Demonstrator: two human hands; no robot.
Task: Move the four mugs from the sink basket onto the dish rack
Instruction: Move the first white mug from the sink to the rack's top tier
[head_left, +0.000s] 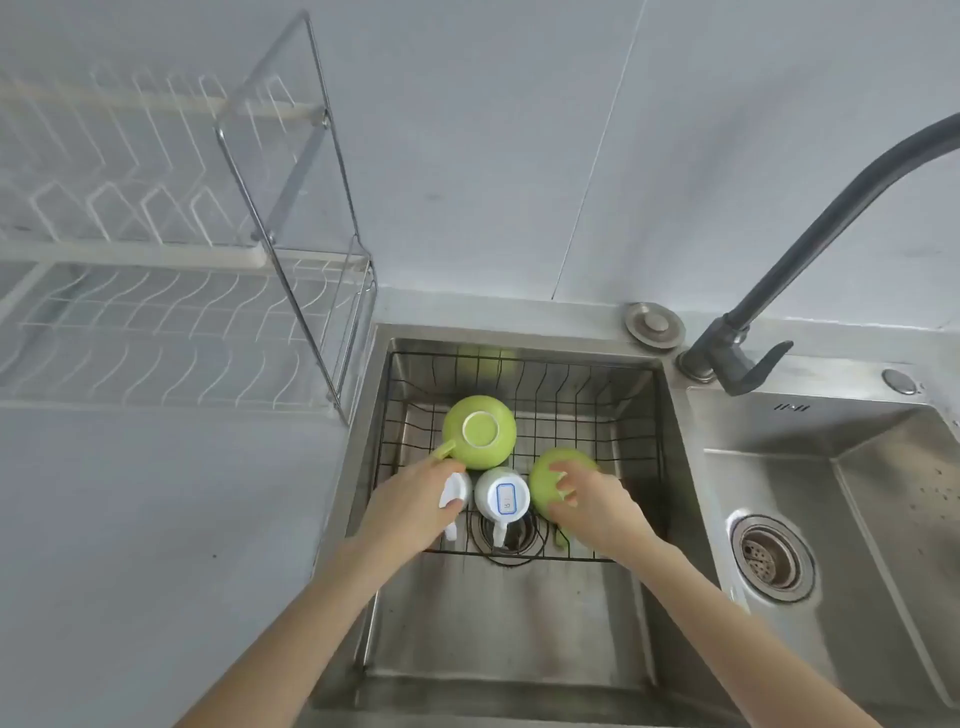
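A black wire sink basket (597, 395) sits in the left sink bowl with several mugs upside down in it. A green mug (480, 431) stands at the back left, handle toward the left. In front of it, a white mug (502, 499) with a blue-edged label stands in the middle. My left hand (410, 504) wraps around another white mug (453, 488) at the front left. My right hand (592, 506) grips a second green mug (545, 480) at the front right. The white two-tier dish rack (156, 312) stands on the counter to the left, with nothing on it.
A dark grey faucet (810, 249) arches over from the right, its base behind the sink divider. A second steel bowl with a drain strainer (771, 558) lies to the right. Grey countertop (156, 519) spreads in front of the rack.
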